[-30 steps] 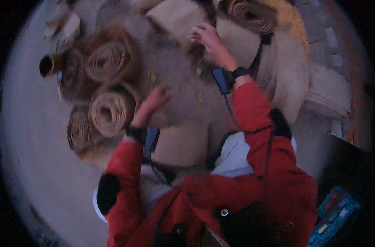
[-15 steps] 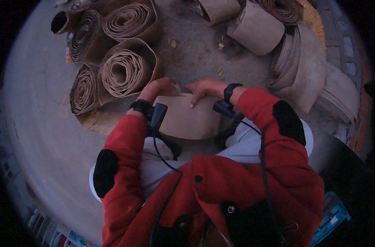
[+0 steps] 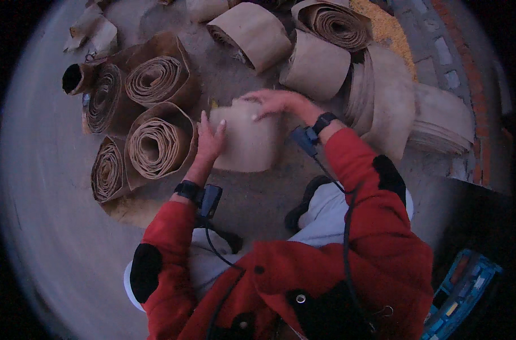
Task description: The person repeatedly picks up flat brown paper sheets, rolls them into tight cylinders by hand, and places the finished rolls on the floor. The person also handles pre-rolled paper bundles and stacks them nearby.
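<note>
A tan roll of thick sheet material (image 3: pixel 250 143) lies on the ground in front of me, its near edge blurred. At its left side is my left hand (image 3: pixel 211 141), fingers stretched apart and the thumb lying against the sheet. My right hand (image 3: pixel 277 103) reaches over its far right edge, with the thumb on top and the other fingers curled along the far side, partly smeared by motion. Just left of my left hand stands a coiled brown roll (image 3: pixel 158 147), its spiral end facing up.
More brown rolls (image 3: pixel 156 80) cluster at the left. Further rolls (image 3: pixel 316 58) and a thick bent stack of sheets (image 3: pixel 387 93) lie at the far right. Yellow grains (image 3: pixel 389 28) are spread by a brick edging (image 3: pixel 479 113). A blue crate (image 3: pixel 462 292) is at the lower right.
The tan roll and both hands have moved farther from my body. My left hand has shifted from the far edge to the roll's left side, its fingers spreading. The view has shifted too.
</note>
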Action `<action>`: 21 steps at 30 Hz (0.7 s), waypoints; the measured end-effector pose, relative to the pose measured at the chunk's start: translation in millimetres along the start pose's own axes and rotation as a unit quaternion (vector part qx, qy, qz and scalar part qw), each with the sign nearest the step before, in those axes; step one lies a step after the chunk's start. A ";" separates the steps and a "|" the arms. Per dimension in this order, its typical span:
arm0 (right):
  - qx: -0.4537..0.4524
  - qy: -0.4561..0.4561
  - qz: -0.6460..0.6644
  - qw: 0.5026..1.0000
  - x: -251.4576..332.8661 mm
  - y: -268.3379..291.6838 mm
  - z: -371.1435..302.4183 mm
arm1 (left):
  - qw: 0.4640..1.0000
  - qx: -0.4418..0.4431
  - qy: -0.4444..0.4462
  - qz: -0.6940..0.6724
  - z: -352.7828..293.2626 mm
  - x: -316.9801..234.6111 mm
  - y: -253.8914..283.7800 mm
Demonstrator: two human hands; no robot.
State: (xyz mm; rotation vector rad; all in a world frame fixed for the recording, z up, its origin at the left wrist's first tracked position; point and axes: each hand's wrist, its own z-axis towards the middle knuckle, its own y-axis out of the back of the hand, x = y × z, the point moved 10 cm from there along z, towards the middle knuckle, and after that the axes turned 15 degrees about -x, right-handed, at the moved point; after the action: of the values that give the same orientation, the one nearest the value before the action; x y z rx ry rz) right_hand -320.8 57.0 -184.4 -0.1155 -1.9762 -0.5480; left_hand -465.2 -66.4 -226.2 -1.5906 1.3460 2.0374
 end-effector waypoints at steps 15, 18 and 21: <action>-0.126 -0.074 0.052 0.988 -42.0 83.1 -42.3 | 0.814 0.342 0.283 -0.375 -69.0 -63.4 -84.9; -0.132 -0.090 0.030 0.987 -60.0 102.5 -63.1 | 0.784 0.380 0.277 -0.405 -84.6 -72.6 -120.3; -0.164 -0.102 -0.002 0.981 -75.3 132.0 -88.9 | 0.767 0.388 0.281 -0.427 -89.3 -78.5 -158.8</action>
State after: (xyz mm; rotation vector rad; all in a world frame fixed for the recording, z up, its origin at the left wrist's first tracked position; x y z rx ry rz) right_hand -170.8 148.6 -175.2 -0.3867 -2.0682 -0.8923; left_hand -272.9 -19.8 -239.7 -1.8742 1.0352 0.3787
